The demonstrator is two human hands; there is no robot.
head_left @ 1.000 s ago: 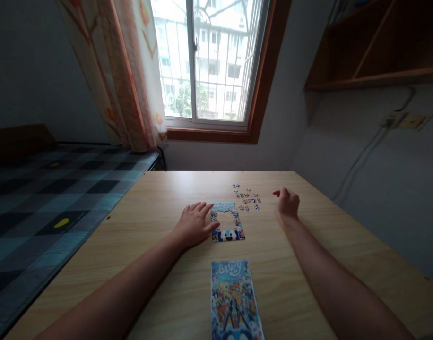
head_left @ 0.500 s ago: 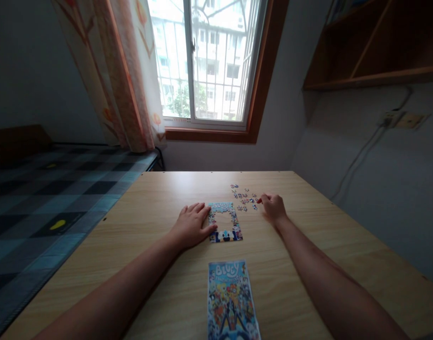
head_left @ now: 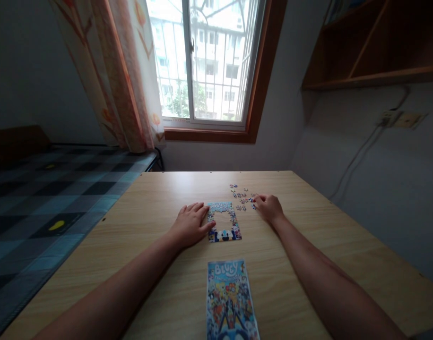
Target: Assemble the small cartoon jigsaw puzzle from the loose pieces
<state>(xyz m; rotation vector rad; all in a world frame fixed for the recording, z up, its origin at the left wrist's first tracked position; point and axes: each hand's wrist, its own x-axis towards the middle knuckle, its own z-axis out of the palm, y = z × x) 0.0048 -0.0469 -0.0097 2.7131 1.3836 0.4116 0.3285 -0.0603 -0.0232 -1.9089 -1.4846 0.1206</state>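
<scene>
A partly assembled jigsaw puzzle (head_left: 225, 236) lies flat on the table, a rectangular frame of joined pieces around a bare middle. My left hand (head_left: 191, 224) rests on the table at its left side, fingers spread, with fingertips and thumb touching the puzzle's left edge. Loose puzzle pieces (head_left: 242, 195) are scattered just beyond and to the right of the frame. At the right side of these pieces is my right hand (head_left: 270, 208), its thumb and fingers drawn together in a pinch. Whatever is between those fingertips is too small and hidden to make out.
A printed "Bluey" picture sheet (head_left: 230, 297) lies nearer to me on the wooden table (head_left: 149, 278). On the left is a bed (head_left: 71, 189) with a checked cover. A window (head_left: 212, 61) and a curtain (head_left: 120, 80) are ahead; a shelf (head_left: 372, 78) hangs at right.
My right hand has moved slightly left, bringing its fingertips to the loose pieces. My left hand stays on the puzzle's edge.
</scene>
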